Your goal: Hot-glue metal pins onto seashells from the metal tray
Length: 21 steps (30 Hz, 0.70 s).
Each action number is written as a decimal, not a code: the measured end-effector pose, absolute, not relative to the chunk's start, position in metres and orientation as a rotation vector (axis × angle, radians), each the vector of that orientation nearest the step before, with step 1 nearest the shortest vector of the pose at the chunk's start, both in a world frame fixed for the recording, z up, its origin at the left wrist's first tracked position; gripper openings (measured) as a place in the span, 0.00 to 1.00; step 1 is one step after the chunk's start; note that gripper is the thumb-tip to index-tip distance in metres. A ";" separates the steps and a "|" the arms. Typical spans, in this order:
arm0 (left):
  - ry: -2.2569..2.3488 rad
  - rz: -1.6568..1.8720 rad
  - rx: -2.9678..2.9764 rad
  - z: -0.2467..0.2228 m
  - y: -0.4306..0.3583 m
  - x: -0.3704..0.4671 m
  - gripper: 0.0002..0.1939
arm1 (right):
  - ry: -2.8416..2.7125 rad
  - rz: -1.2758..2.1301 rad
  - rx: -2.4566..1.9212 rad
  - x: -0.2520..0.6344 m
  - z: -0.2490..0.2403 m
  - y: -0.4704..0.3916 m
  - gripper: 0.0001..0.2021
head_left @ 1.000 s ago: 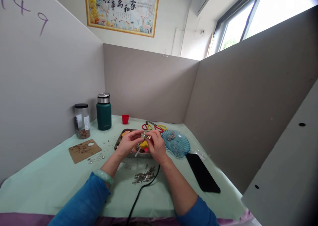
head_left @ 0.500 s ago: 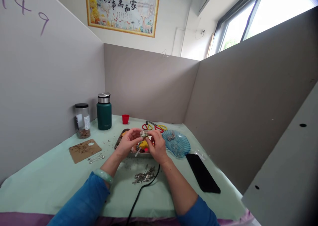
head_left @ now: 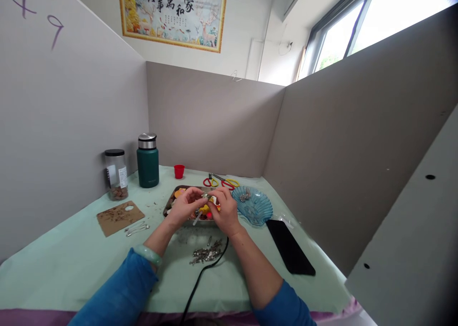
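Note:
Above a metal tray point(head_left: 167, 205), my left hand point(head_left: 186, 205) and my right hand point(head_left: 225, 211) meet with bent fingers. Between their fingertips is a small shiny silvery piece point(head_left: 205, 196), too small to name exactly, and both hands pinch it. Colourful bits fill the tray, among them a yellow piece point(head_left: 205, 207), and a white stick point(head_left: 197, 218) leans over its front rim. Nearer to me lies a pile of small metal clips or pins point(head_left: 207, 253) on the green cloth. A black cord point(head_left: 202, 272) runs past the pile's right side.
To the right are a blue shell-shaped plate point(head_left: 263, 211) with small metal pieces and a black phone point(head_left: 290, 247). Scissors point(head_left: 228, 182) and a red cup point(head_left: 179, 172) stand behind. Leftward are a green flask point(head_left: 148, 163), a jar point(head_left: 116, 175), cardboard point(head_left: 119, 217) and large safety pins point(head_left: 136, 228).
The whole view has shifted slightly. The silvery piece has turned or dropped lower between my fingertips, and my hands have drawn a little closer around it.

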<state>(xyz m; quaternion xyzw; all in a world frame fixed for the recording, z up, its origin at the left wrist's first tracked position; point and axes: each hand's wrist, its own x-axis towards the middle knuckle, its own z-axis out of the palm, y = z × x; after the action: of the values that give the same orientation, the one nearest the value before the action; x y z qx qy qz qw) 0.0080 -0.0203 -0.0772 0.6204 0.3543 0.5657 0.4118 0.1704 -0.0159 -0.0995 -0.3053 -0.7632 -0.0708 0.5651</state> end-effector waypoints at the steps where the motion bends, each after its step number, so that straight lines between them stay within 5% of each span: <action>1: 0.903 1.428 1.567 -0.077 -0.020 0.008 0.19 | -1.803 -0.192 -0.712 0.170 -0.099 -0.017 0.10; 21: 0.950 1.426 1.651 -0.084 -0.014 0.005 0.18 | -1.670 0.059 -0.719 0.165 -0.097 -0.017 0.06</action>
<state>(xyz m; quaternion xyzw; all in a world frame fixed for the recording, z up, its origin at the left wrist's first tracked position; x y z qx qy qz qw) 0.0048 -0.0141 -0.0837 0.6440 0.3705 0.5563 0.3722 0.1645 -0.0166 -0.0965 -0.3117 -0.7245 0.0257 0.6142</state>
